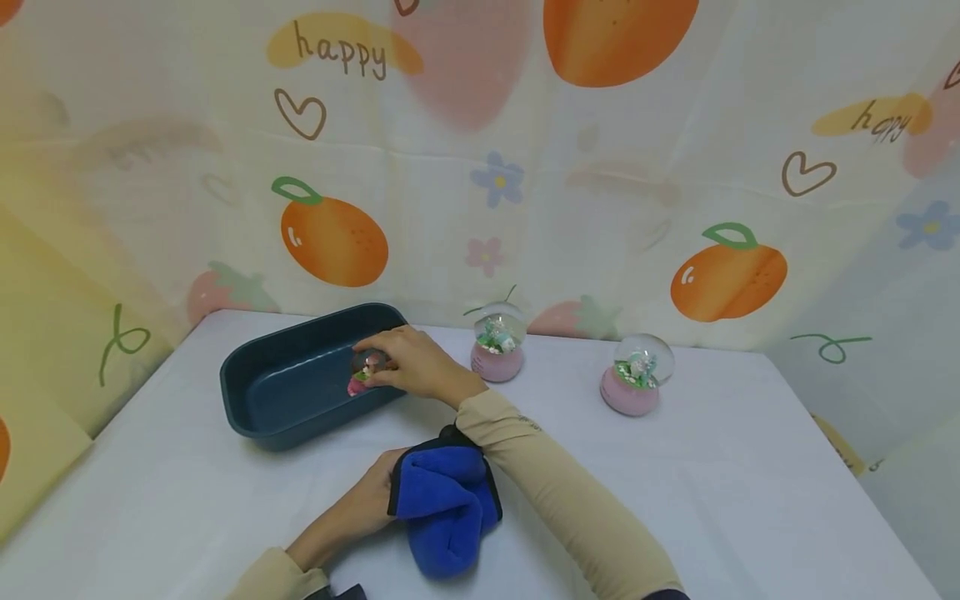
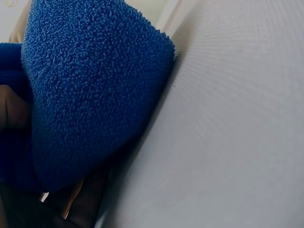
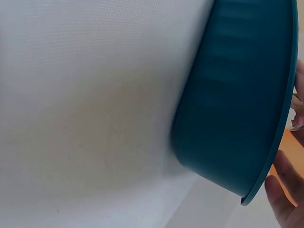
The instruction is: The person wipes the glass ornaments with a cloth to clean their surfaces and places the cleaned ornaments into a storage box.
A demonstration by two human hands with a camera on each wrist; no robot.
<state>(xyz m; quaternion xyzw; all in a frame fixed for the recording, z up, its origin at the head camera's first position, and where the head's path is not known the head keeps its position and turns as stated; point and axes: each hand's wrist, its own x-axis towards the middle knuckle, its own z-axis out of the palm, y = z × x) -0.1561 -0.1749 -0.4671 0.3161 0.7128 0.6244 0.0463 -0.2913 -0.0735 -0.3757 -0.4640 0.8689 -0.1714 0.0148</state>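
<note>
My right hand [image 1: 422, 362] grips a small snow globe [image 1: 367, 364] with a bright pink base at the right end of a dark teal basin [image 1: 258, 354]. Whether the globe touches the basin's bottom, I cannot tell. The right wrist view shows the basin's outer wall [image 3: 232, 104], with fingertips [image 3: 287, 173] by the rim and only a sliver of the globe. Low over the table, my left hand [image 1: 366, 498] holds a folded blue cloth [image 1: 450, 512] with black edging. Fluffy blue cloth [image 2: 95, 85] covers most of that hand in the left wrist view.
Behind my right wrist stands a snow globe [image 1: 497, 358] on a pale pink base. Another similar snow globe [image 1: 632, 392] stands farther right. A white cloth [image 1: 712, 492] covers the table, and a fruit-patterned curtain [image 1: 600, 208] hangs along its back edge.
</note>
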